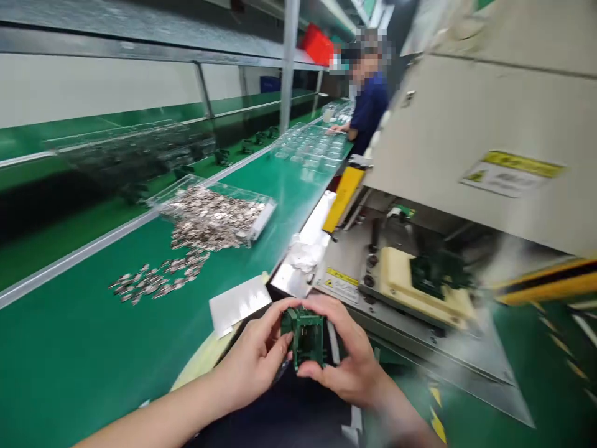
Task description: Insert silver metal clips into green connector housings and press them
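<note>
Between both hands, in front of my lap, is a small dark green plastic housing (310, 342) with an open, box-like frame facing me. My left hand (263, 348) grips its left side, thumb against the near face. My right hand (347, 351) closes round its right side, thumb below and fingers at the top. To the right, a cream-coloured fixture (396, 280) on the machine's metal bed carries a dark green part (441, 274). A white card (240, 302) lies on the green bench just beyond my left hand.
A clear tray (263, 221) heaped with small silvery metal pieces (209, 214) sits on the green bench (93, 348), some spilled out. Farther off are clear blister trays (312, 146) and a person in dark blue (370, 106). A large beige machine (489, 124) with a yellow bar (344, 196) stands right.
</note>
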`<state>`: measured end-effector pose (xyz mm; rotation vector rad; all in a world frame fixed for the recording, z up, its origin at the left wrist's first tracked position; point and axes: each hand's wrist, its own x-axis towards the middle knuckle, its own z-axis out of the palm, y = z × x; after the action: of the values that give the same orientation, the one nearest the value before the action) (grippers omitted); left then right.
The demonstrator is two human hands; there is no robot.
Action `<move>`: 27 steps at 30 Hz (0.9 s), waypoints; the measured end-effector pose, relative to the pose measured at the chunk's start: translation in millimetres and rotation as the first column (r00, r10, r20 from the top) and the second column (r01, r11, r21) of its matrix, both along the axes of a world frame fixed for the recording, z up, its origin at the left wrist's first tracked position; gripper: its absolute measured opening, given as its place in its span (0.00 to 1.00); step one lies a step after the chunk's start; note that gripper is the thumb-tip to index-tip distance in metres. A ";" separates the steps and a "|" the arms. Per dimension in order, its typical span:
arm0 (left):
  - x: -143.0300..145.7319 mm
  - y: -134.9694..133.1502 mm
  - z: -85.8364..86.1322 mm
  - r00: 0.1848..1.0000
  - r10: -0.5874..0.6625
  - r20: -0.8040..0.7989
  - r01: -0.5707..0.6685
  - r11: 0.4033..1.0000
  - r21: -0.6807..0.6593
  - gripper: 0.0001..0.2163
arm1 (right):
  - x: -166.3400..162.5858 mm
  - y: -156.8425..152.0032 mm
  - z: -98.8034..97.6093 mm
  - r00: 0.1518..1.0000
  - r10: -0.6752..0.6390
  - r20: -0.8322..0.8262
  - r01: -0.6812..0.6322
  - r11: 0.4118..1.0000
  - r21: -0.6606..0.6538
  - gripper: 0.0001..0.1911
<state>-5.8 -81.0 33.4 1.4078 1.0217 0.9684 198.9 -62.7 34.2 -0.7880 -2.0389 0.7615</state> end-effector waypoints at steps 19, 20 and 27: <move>98.5 115.9 69.6 0.974 -0.223 0.033 0.210 0.952 0.224 0.26 | 183.2 39.0 43.9 0.685 -0.706 -0.180 0.714 0.700 -0.032 0.37; 73.1 108.8 64.5 0.972 -0.236 -0.004 0.233 0.956 0.179 0.25 | 183.4 45.7 47.2 0.732 -0.677 -0.079 0.676 0.736 -0.041 0.36; -3.9 73.8 9.9 0.966 -0.177 -0.191 0.174 0.984 -0.032 0.24 | 171.2 57.2 67.6 0.804 -0.554 0.217 0.584 0.804 -0.111 0.34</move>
<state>-9.7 -7.1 43.3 1.5739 1.0231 0.7037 370.0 -5.5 101.8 -1.5335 -1.7371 0.5297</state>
